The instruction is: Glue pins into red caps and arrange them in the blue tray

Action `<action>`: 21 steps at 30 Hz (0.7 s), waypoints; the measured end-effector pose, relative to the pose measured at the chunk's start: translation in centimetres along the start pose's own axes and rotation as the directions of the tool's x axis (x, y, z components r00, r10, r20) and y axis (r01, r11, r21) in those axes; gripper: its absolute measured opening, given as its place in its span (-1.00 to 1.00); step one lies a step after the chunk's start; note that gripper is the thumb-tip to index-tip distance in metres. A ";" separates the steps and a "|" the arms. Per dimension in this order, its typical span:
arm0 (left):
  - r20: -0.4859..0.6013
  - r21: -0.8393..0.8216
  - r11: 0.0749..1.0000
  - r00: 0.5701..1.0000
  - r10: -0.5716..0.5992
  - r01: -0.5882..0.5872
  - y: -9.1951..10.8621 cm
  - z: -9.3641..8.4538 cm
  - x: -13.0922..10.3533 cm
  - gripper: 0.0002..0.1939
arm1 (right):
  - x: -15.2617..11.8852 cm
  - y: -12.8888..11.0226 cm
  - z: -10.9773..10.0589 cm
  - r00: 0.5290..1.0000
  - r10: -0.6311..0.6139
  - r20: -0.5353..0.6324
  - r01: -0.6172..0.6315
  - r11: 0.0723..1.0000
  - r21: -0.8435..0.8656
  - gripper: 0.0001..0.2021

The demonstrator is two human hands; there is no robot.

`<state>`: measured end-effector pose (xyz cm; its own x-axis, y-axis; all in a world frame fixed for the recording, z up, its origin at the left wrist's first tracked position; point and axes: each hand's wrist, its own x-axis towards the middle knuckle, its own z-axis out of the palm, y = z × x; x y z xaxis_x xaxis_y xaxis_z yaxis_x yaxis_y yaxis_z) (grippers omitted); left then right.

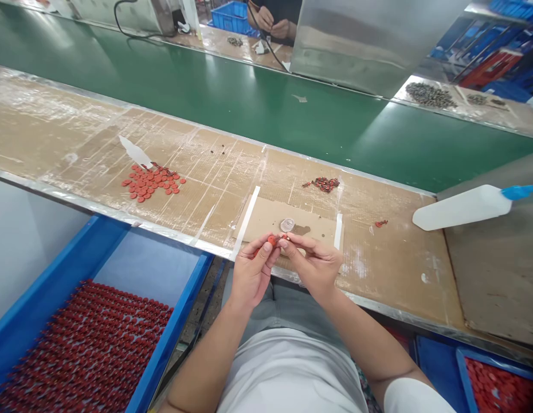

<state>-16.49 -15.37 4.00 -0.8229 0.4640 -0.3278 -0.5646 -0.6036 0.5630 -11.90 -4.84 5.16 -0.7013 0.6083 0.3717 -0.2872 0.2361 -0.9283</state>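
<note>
I see the left hand (253, 272) with its thumb and fingers closed around a red disc (272, 240), just above the table's near edge. The right hand (313, 261) meets it there, thumb and forefinger pinched on a small dark-and-red piece (284, 236) right beside the disc; I cannot tell whether the two are joined.

Just past the fingers, a cardboard sheet (266, 215) lies along the table's (215, 172) near edge, with a little clear dish (287, 224) on it beside a dark stain. Between that sheet and the far edge I have a heap of small dark-and-red parts (324, 184). Toward the right end there is one loose part (381, 223), then a white bottle (464, 207) with a blue tip.

Well to the left, a pile of red discs (148, 184) sits nearer the near edge, a white strip (135, 152) at its far side. Below the near edge, a blue tray (193, 298) carries rows of red parts (98, 344). A green belt (232, 109) runs along the far edge; beyond it I make out a co-worker's hands (273, 24).
</note>
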 end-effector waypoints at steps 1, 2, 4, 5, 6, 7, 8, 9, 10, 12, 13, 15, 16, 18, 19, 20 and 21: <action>0.000 -0.001 1.000 1.000 0.002 -0.002 0.0 0.0 0.0 -0.80 | 0.0 0.0 0.1 1.000 -0.009 0.000 0.009 1.000 0.002 -0.75; 0.000 -0.002 1.000 1.000 0.004 -0.004 0.1 0.0 -0.1 -0.81 | 0.0 0.1 0.1 1.000 -0.013 0.000 0.013 1.000 0.002 -0.74; -0.008 0.001 1.000 1.000 0.007 -0.007 0.1 -0.1 -0.1 -0.80 | -0.1 0.2 0.2 1.000 -0.014 0.000 0.014 1.000 -0.004 -0.75; -0.013 0.003 1.000 1.000 0.007 -0.007 0.1 -0.1 -0.1 -0.80 | -0.1 0.2 0.3 1.000 -0.011 -0.001 0.011 1.000 -0.011 -0.76; -0.019 0.003 1.000 1.000 0.007 -0.007 0.1 -0.2 0.0 -0.80 | -0.1 0.3 0.3 1.000 -0.007 -0.002 0.006 1.000 -0.019 -0.76; -0.023 0.002 1.000 1.000 0.007 -0.007 0.1 -0.2 0.0 -0.80 | -0.2 0.3 0.3 1.000 -0.003 -0.001 0.003 1.000 -0.024 -0.77; -0.026 -0.001 1.000 1.000 0.008 -0.008 0.1 -0.3 0.0 -0.80 | -0.2 0.4 0.4 1.000 0.002 0.002 -0.002 1.000 -0.026 -0.77; -0.029 -0.004 1.000 1.000 0.009 -0.010 0.1 -0.3 0.1 -0.81 | -0.2 0.5 0.4 1.000 0.004 0.004 -0.004 1.000 -0.026 -0.77; -0.033 -0.007 1.000 0.999 0.012 -0.012 0.0 -0.3 0.1 -0.80 | -0.2 0.5 0.5 1.000 0.005 0.005 -0.005 1.000 -0.024 -0.77; -0.045 -0.008 1.000 0.999 0.016 -0.016 0.0 -0.4 0.2 -0.79 | -0.3 0.7 0.5 1.000 0.008 0.003 -0.008 1.000 -0.016 -0.77; -0.051 -0.008 1.000 0.999 0.016 -0.016 0.0 -0.4 0.2 -0.79 | -0.3 0.7 0.6 1.000 0.011 0.000 -0.011 1.000 -0.013 -0.77; -0.059 -0.005 1.000 0.998 0.014 -0.015 0.0 -0.5 0.3 -0.78 | -0.3 0.8 0.6 1.000 0.021 -0.006 -0.021 1.000 -0.013 -0.79; -0.060 -0.005 1.000 0.998 0.013 -0.013 0.0 -0.5 0.3 -0.78 | -0.3 0.9 0.7 1.000 0.024 -0.007 -0.024 1.000 -0.018 -0.79; -0.059 -0.006 1.000 0.998 0.011 -0.011 0.0 -0.5 0.3 -0.78 | -0.2 1.0 0.7 1.000 0.026 -0.007 -0.026 0.999 -0.028 -0.79; -0.057 -0.008 1.000 0.998 0.010 -0.011 0.1 -0.5 0.3 -0.78 | -0.2 1.0 0.7 1.000 0.025 -0.007 -0.025 0.999 -0.032 -0.79; -0.054 -0.011 1.000 0.998 0.011 -0.011 0.1 -0.5 0.3 -0.79 | -0.2 1.0 0.7 1.000 0.023 -0.005 -0.023 0.999 -0.035 -0.79; -0.051 -0.013 1.000 0.999 0.012 -0.012 0.1 -0.5 0.3 -0.79 | -0.3 1.0 0.7 1.000 0.021 -0.002 -0.021 0.999 -0.035 -0.79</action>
<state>-16.80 -15.63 3.54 -0.8317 0.4235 -0.3591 -0.5551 -0.6175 0.5573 -12.48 -5.30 4.14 -0.7056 0.6147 0.3524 -0.2497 0.2496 -0.9356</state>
